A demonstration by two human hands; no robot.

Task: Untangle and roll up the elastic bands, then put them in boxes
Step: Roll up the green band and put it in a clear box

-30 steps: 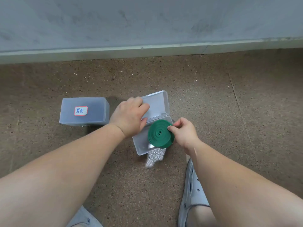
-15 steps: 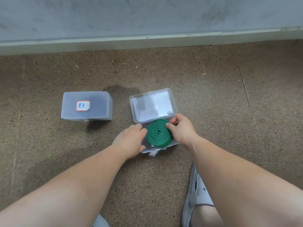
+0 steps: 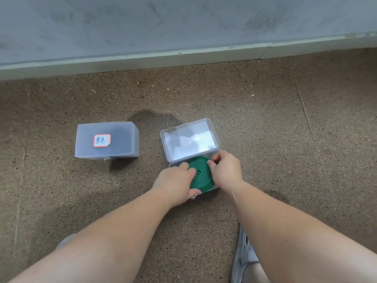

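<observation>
A green rolled-up elastic band (image 3: 201,176) lies flat in the base of an open clear plastic box (image 3: 175,164) on the floor. The box's lid (image 3: 189,139) is swung back toward the wall. My left hand (image 3: 173,182) is at the roll's left side, with fingers curled over its top and the thumb at the box's near edge. My right hand (image 3: 226,170) grips the roll's right edge with curled fingers. Most of the box base is hidden under the roll and hands.
A closed frosted box (image 3: 122,139) with a red-bordered label (image 3: 102,140) stands to the left. A grey wall and baseboard (image 3: 183,58) run along the back. My grey shoes (image 3: 242,260) are at the bottom of the view on the speckled brown floor.
The roll went down from above the box into its base. My left hand left the lid, came to the box's near left side and now reaches onto the roll. The lid lies open.
</observation>
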